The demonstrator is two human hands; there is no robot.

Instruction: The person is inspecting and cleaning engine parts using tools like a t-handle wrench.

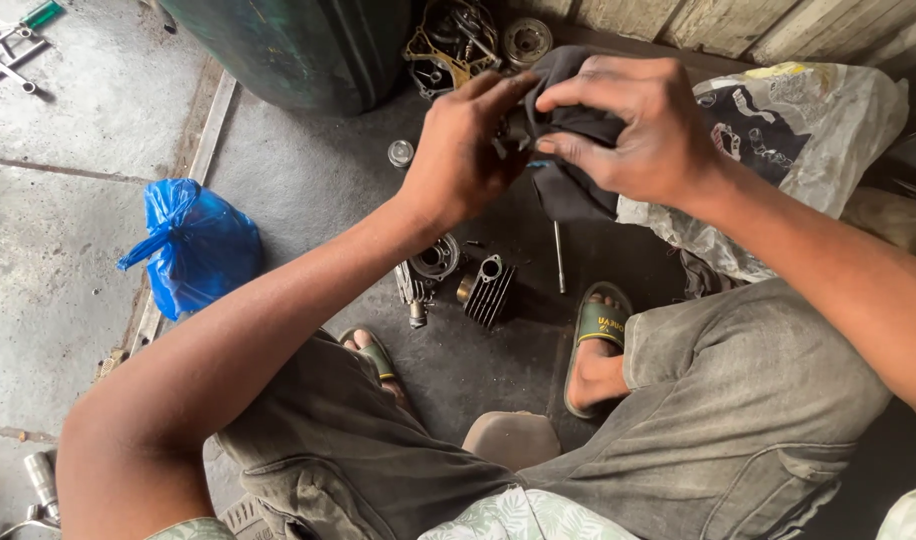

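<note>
Head view, seated person over a grey concrete floor [88, 250]; left hand [463, 150] curled, its fingers closed around a small dark metal part [511, 128] that is mostly hidden; right hand [633, 125] pinching a dark grey cloth rag [573, 185] against that part, thumb and fingertips pressed together over the fabric; the rag's loose end hangs below both hands. The part is held in the air, above the floor and in front of the knees. Judged from this pose, wiping of the part is under way; how clean it is cannot be told, since cloth and fingers cover it. On the floor between two green sandalled feet lie a finned grey metal cylinder block [488, 292], a round silvery housing [436, 258] and a thin steel rod [559, 257], none touched and apart from the hands; these appear yet to be handled. A knotted blue plastic bag [193, 245] lies to the left; a crumpled printed white plastic bag [808, 130] lies beside the right forearm; a dark green drum [298, 45] stands behind.
</note>
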